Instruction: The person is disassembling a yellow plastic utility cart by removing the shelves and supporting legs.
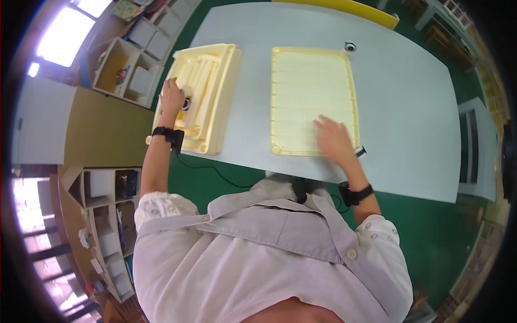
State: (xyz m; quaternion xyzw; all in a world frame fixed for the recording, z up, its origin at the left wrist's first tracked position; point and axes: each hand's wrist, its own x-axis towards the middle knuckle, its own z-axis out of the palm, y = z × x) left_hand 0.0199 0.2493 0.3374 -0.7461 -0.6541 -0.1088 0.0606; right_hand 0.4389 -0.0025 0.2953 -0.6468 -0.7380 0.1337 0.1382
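On the left of the table lies a stack of pale yellow plastic panels (229,81) with raised rims. My left hand (172,98) rests over its left part, the bent fingers slightly apart and touching the plastic. Beside that hand sits a small black-and-white round piece (186,104), like a caster wheel. A flat, ribbed pale yellow panel (309,81) lies to the right. Blurred by motion, my right hand (334,141) hovers over or touches its near right corner, fingers spread and holding nothing visible. A similar wheel-like piece (360,152) is partly hidden by the right wrist.
A third black-and-white wheel-like piece (350,47) lies by the panel's far right corner. The light grey table (409,118) has a yellow strip-like object (344,11) at its far edge. Shelves (129,70) stand to the left. A black cable (215,171) hangs near my left wrist.
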